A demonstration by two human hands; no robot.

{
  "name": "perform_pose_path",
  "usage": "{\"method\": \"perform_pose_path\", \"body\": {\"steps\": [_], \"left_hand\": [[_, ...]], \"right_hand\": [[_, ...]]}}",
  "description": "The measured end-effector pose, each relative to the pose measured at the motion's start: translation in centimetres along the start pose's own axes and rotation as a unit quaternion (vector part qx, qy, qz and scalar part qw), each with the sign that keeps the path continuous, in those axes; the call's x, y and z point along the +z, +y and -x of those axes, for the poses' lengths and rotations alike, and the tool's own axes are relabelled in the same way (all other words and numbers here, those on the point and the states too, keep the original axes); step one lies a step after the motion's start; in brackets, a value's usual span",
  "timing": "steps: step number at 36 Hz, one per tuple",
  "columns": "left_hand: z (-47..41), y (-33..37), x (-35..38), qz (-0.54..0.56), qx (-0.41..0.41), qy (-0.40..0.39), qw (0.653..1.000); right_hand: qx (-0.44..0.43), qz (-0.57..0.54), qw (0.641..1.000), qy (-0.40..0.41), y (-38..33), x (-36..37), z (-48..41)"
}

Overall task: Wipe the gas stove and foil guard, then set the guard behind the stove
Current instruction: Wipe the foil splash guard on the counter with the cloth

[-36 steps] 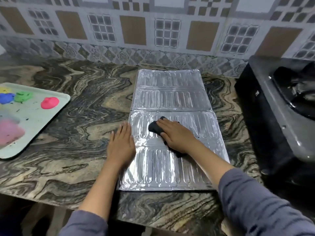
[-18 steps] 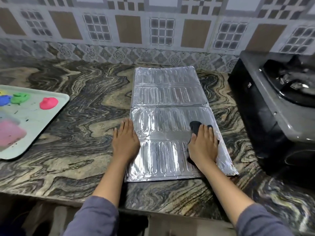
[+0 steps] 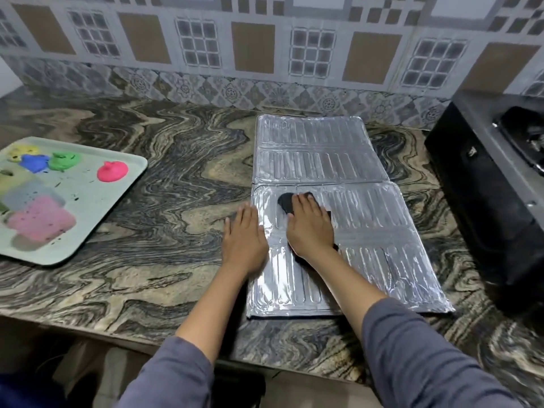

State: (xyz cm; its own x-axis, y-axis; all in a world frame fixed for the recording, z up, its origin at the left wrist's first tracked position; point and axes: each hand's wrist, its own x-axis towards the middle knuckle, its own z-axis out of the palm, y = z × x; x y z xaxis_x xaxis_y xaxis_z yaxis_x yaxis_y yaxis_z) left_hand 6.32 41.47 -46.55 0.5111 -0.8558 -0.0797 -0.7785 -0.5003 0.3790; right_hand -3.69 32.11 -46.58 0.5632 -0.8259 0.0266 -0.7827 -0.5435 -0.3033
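The flat right grip (image 3: 312, 231) presses the black cloth (image 3: 284, 201) on the foil guard (image 3: 376, 231), most of which lies toward three o'clock. The flat left grip (image 3: 244, 240) pins its nine o'clock edge.

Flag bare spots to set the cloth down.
Widest: bare counter between the tray and the foil guard, back to the wall. Narrow strip between guard and stove. Crowded: guard's near-left part, with left hand, right hand and cloth.

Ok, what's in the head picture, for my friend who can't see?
A right hand presses a dark cloth on a foil guard on a counter, while the left hand rests at its edge. A black stove stands to the right, a tray of coloured blobs to the left.
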Motion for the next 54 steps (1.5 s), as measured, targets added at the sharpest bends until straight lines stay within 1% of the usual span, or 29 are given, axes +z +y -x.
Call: {"method": "perform_pose_path", "body": {"steps": [2,5,9,11,13,17,19,24,33,36,39,42,46,49,51,54], "left_hand": [[0.5,-0.1,-0.4,0.043,0.011,-0.003,0.999],[3.2,-0.4,-0.7,0.078,0.032,-0.007,0.996],[8.3,-1.1,-0.2,0.05,0.042,-0.025,0.998],[10.0,-1.6,0.2,0.007,0.05,-0.025,0.998],[10.7,-1.7,0.4,-0.028,0.052,-0.026,0.998],[10.7,-1.3,0.5,-0.043,0.039,-0.03,0.998],[10.7,-1.3,0.4,-0.047,0.039,-0.032,0.998],[10.6,-1.3,0.2,-0.058,0.05,-0.05,0.996],[10.5,-1.4,0.2,-0.067,0.048,-0.064,0.995],[10.5,-1.4,0.2,-0.07,0.052,-0.061,0.994],[10.6,-1.6,0.3,-0.074,0.059,-0.055,0.994],[10.6,-1.7,0.4,-0.083,0.062,-0.052,0.993],[10.6,-1.6,0.2,-0.092,0.064,-0.055,0.992],[10.7,-1.5,0.2,-0.092,0.064,-0.055,0.992],[10.7,-1.5,0.3,-0.093,0.062,-0.051,0.992],[10.6,-1.5,0.3,-0.1,0.061,-0.05,0.992]], "right_hand": [[-0.029,0.004,0.999,-0.014,-0.2,0.2,-0.1],[-0.034,0.003,0.999,-0.017,-0.1,0.2,-0.1],[-0.033,0.002,0.999,-0.021,-0.1,0.1,-0.1],[-0.032,0.001,0.999,-0.027,-0.1,0.0,-0.2],[-0.031,-0.001,0.999,-0.038,-0.2,-0.1,-0.2],[-0.035,0.002,0.997,-0.069,-0.2,-0.3,-0.4],[-0.06,0.004,0.995,-0.083,-0.3,-0.5,-0.3],[-0.165,0.021,0.982,-0.084,-1.0,-0.5,0.7],[-0.29,0.038,0.95,-0.105,0.3,-1.5,3.8],[-0.304,0.037,0.944,-0.119,2.3,-2.1,5.1],[-0.279,0.04,0.952,-0.119,4.9,-3.0,6.2],[-0.221,0.043,0.968,-0.116,7.8,-4.2,7.0],[-0.108,0.042,0.987,-0.111,10.9,-5.5,8.0],[-0.009,0.038,0.996,-0.079,12.3,-6.3,8.9],[0.049,0.052,0.996,-0.052,12.9,-6.5,9.6],[0.125,0.066,0.989,-0.05,13.0,-6.2,10.8]]}}
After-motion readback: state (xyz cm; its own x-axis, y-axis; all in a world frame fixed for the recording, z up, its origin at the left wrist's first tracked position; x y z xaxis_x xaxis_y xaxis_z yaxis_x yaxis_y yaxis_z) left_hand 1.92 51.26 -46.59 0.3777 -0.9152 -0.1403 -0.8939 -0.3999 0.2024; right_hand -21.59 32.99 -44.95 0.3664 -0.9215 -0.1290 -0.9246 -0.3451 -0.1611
